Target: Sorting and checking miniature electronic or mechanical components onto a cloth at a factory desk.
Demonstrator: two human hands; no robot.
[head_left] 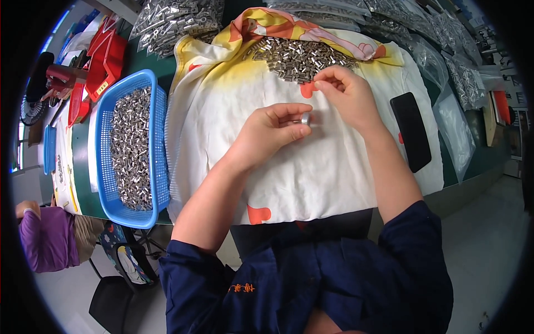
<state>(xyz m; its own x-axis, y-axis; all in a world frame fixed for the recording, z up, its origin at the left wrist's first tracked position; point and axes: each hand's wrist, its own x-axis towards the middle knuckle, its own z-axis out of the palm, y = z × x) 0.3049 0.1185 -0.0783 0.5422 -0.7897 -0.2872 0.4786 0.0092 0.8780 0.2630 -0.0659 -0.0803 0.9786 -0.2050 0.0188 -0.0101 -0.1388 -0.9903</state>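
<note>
On my feed, the navy sleeves occupy the near zone. Ahead of them, the white cloth covers the bench. Above it, the left hand clamps a metal cylinder between thumb and fingers. Farther out, the right hand is positioned at the near edge of the metal-piece pile; I cannot tell whether its fingertips meet or grip a piece. A blue basket of metal pieces stands left; a black phone lies right. Beyond the pile, I see filled clear bags.
</note>
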